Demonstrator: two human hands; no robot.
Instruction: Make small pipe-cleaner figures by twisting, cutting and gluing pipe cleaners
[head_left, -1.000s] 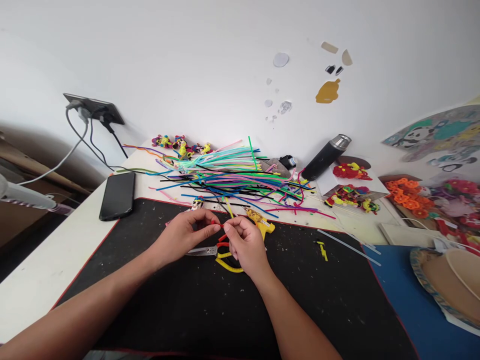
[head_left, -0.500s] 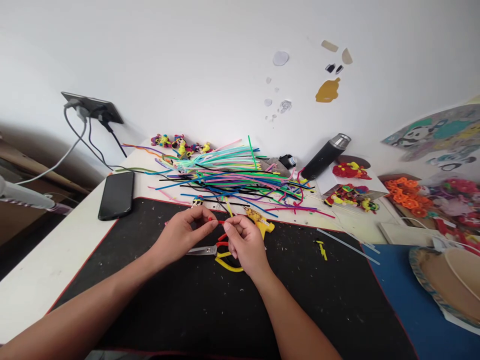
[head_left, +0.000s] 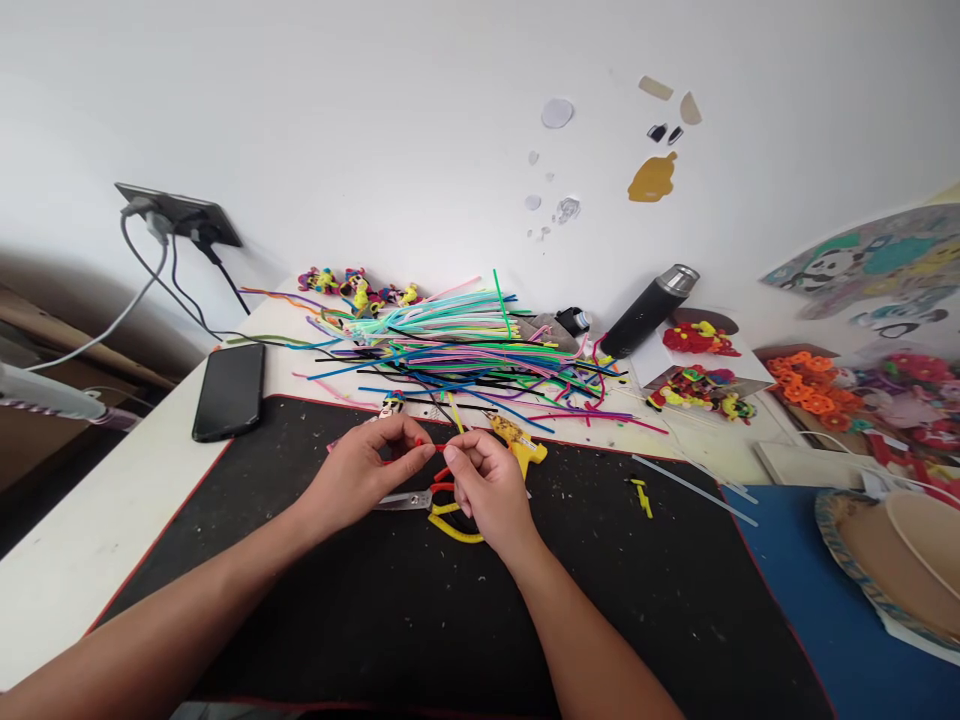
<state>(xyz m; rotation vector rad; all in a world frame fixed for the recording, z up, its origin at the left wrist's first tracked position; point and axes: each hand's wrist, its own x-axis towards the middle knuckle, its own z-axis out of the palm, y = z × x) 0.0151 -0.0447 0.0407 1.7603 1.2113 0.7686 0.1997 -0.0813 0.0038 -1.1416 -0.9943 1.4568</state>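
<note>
Between my two hands runs a short red pipe cleaner [head_left: 439, 448]. My left hand [head_left: 375, 465] pinches its left end between thumb and fingertips. My right hand [head_left: 491, 485] pinches the right end, fingers curled. Below them on the black mat lie scissors [head_left: 405, 501] with red and yellow handles, partly covered by my right hand. A yellow glue gun [head_left: 531, 452] rests just behind that hand. Close behind my left hand is a small figure [head_left: 391, 404], partly hidden.
Many coloured pipe cleaners [head_left: 457, 335] are heaped at the back. A phone [head_left: 229, 392] lies at left, a black flask [head_left: 651, 312] leans at the back right. Short yellow and black pieces [head_left: 642, 497] and clear glue sticks [head_left: 694, 490] lie at right, near a round basket [head_left: 847, 550].
The view has shifted very slightly. Both hands keep their pinch on the red pipe cleaner, with scarcely any movement.
</note>
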